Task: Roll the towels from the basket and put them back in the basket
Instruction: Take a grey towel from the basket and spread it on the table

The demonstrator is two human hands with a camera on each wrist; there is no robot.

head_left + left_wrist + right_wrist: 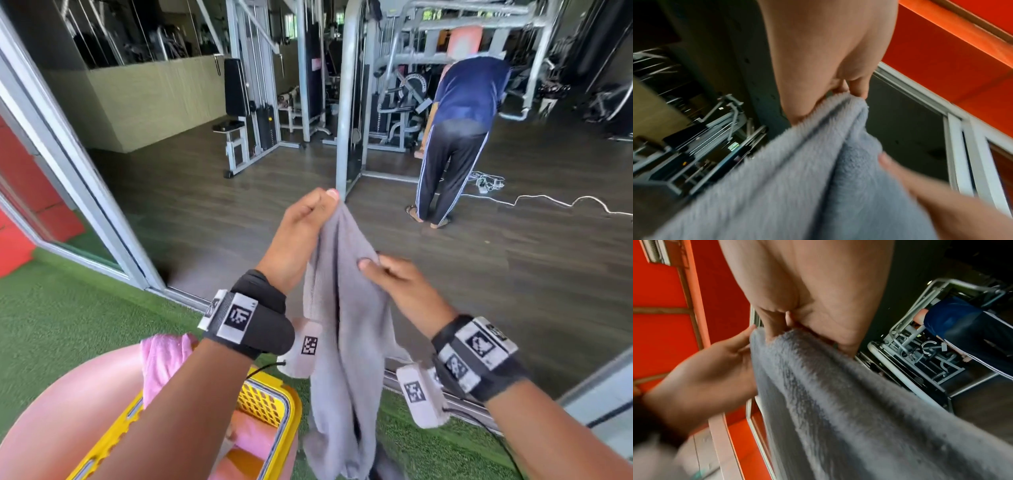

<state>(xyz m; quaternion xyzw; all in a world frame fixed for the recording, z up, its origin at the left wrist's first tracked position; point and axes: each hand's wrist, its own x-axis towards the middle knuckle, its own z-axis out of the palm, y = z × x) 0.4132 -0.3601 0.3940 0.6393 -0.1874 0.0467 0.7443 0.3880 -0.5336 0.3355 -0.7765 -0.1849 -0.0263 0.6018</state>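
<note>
The green artificial grass (68,325) covers the ground in the near part of the head view, up to a metal door track (185,296). Behind the track lies a dark wooden floor (219,212). Gym machines (246,113) stand on this floor, a person in a blue shirt (455,137) stands there bent forward, and a white cable (548,202) lies on it.

The head camera looked forward and down from above at the gray towel (346,329). Both wrist cameras sat close against it, looking along the palms toward the gym machines (711,129).
</note>
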